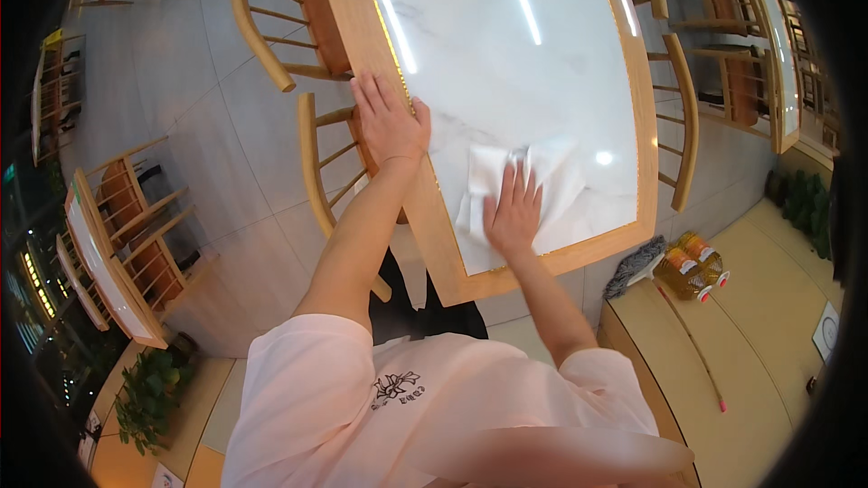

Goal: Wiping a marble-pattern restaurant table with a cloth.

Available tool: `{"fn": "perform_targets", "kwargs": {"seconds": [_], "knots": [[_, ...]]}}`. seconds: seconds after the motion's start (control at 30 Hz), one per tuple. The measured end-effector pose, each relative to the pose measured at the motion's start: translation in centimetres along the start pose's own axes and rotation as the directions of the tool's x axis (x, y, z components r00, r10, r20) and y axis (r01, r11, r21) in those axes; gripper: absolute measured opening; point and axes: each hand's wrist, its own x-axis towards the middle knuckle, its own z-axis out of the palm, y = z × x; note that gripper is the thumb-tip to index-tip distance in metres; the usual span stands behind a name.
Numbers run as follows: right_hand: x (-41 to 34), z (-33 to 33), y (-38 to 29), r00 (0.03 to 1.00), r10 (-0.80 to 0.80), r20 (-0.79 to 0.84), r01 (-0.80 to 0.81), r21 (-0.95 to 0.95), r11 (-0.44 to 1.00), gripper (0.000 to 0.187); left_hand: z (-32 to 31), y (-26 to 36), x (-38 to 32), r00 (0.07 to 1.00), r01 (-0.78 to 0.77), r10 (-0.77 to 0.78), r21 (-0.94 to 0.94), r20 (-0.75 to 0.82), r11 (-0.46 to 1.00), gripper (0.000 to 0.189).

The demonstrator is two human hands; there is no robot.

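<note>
A table with a glossy white marble-patterned top (515, 88) and a light wood frame lies before me. My left hand (391, 123) rests palm down on its left wooden border, near the gold trim. The fingers lie flat and nothing is in them. My right hand (515, 213) presses flat on a crumpled white cloth (563, 179) near the table's near end. Part of the cloth is hidden under the palm, and its folds spread out on both sides of the fingers.
Wooden chairs with brown seats stand along the left (319, 149) and right (686, 122) sides. At the right, a mop (637, 268) and two bottles of yellow liquid (692, 264) are on a tan ledge (753, 325). A potted plant (152, 386) is at lower left.
</note>
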Motion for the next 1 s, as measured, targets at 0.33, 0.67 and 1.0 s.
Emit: {"fn": "perform_targets", "kwargs": {"seconds": [0.33,0.67,1.0], "knots": [[-4.4,2.0,-5.1,0.981,0.089,0.172,-0.085,-0.032,0.996,0.075,-1.2,0.2,-0.4,0.998,0.056,-0.054,-0.193,0.013,0.98,0.065],[20.3,2.1,-14.4,0.999,-0.013,-0.037,0.011,-0.074,0.997,0.076,-1.8,-4.5,-1.4,0.95,0.268,-0.238,-0.915,0.2,0.301,0.054],[37.0,5.0,-19.4,0.95,-0.101,-0.297,0.093,-0.042,0.995,0.07,-8.7,-9.8,-5.5,0.895,0.445,-0.166,-0.846,0.413,0.295,0.042]]}}
